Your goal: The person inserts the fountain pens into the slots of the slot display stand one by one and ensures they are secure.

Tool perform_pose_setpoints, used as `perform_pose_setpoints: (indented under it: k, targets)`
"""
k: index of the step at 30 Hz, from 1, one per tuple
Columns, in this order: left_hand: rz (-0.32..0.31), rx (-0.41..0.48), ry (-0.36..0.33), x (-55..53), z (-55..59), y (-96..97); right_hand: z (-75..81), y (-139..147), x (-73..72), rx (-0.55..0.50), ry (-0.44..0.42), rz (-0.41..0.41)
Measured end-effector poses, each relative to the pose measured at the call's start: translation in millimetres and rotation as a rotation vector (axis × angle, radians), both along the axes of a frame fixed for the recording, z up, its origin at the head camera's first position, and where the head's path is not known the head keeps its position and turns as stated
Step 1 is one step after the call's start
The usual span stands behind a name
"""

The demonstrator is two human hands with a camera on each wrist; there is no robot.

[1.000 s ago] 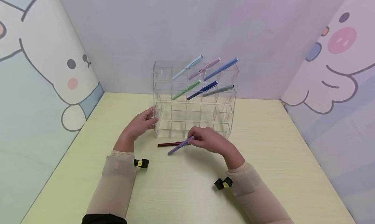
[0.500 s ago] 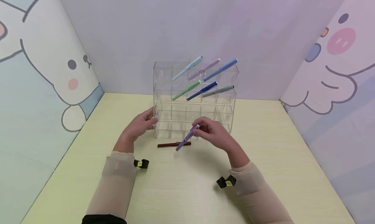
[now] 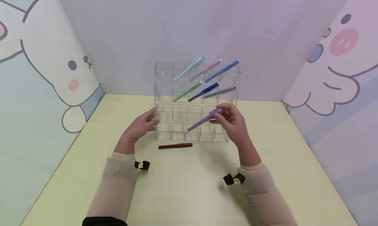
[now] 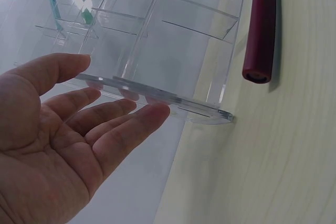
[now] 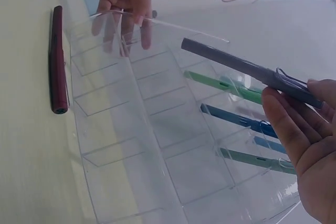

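My right hand (image 3: pixel 234 124) pinches a light purple pen (image 3: pixel 203 121) near its clip end, thumb against fingertips. The pen slants down to the left in front of the clear acrylic pen rack (image 3: pixel 179 114); in the right wrist view it appears dark grey-purple (image 5: pixel 226 63). My left hand (image 3: pixel 141 126) rests at the rack's left side. Its fingers (image 4: pixel 134 129) stretch along the outside of the side panel, with the thumb by the front edge. On the table before the rack lies a dark red pen (image 3: pixel 175 146).
Several pens stand slanted in the rack's two upper tiers, among them a green pen (image 3: pixel 187 91), a dark blue pen (image 3: pixel 203 91) and a grey pen (image 3: pixel 220 92). Thin clear dividers split each tier. A pale curtain (image 3: pixel 189 32) hangs behind the yellowish table (image 3: pixel 183 193).
My right hand has lifted the purple pen off the table area by the red pen, up and to the right, before the lower tiers. The left hand has stayed at the rack's side.
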State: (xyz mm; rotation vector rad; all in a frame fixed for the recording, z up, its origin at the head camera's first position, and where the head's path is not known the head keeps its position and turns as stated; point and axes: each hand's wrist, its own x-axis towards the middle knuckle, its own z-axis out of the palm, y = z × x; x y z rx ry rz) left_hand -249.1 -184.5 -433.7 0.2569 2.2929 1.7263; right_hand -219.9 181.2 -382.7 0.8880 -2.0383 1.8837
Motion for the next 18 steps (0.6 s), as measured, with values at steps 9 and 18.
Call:
perform_pose_setpoints:
  k: [9, 18]
  targets:
    - [0.0, 0.006, -0.006, -0.8, -1.6, 0.0, 7.1, 10.6, -3.9, -0.095, 0.105, -0.089]
    - [-0.01, 0.008, 0.005, -2.2, -3.7, -2.2, 21.1, 6.5, -12.3, -0.16, 0.145, -0.115]
